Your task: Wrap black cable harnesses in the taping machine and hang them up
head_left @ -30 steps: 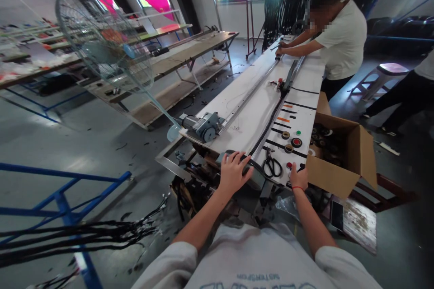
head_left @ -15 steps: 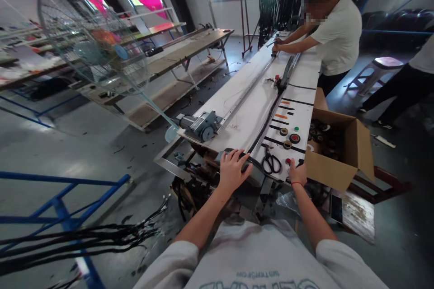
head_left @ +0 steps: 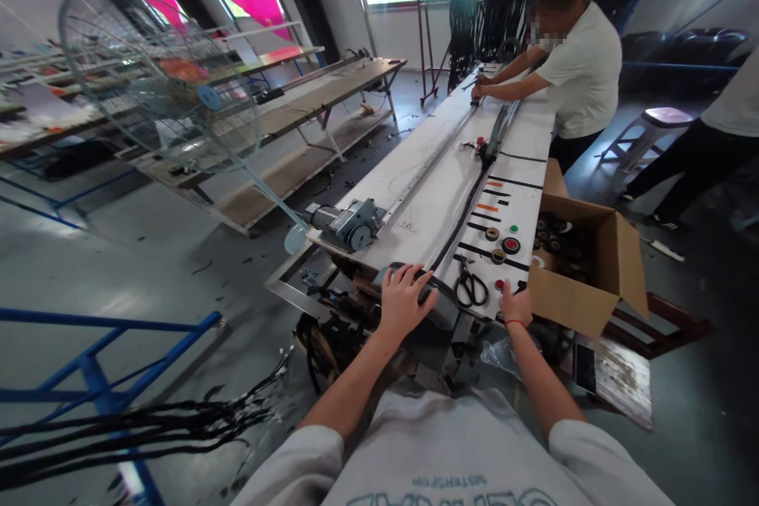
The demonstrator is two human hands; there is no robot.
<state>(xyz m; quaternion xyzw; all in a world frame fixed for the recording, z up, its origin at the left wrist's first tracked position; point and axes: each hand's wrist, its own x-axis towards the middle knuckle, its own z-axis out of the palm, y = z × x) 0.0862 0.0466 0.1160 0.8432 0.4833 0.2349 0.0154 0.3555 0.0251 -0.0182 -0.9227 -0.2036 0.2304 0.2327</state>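
Observation:
My left hand [head_left: 403,299] lies flat with fingers spread on a black cable loop [head_left: 436,285] at the near end of a long white table [head_left: 432,205]. From the loop, the black cable [head_left: 468,209] runs up the table along a metal rail. My right hand [head_left: 515,305] rests at the table's near edge with its fingers curled, beside a small red round part [head_left: 499,284]. What the fingers hold is hidden. Black scissors [head_left: 471,288] lie between my hands.
Tape rolls [head_left: 511,244] and black strips lie beyond the scissors. A grey motor [head_left: 351,223] sits at the table's left corner. An open cardboard box [head_left: 587,273] stands right, a fan [head_left: 157,79] left. A co-worker [head_left: 578,71] works at the far end. Black cables [head_left: 148,427] cross the floor.
Both hands stay where they were on the table's near end. Only the view has shifted slightly.

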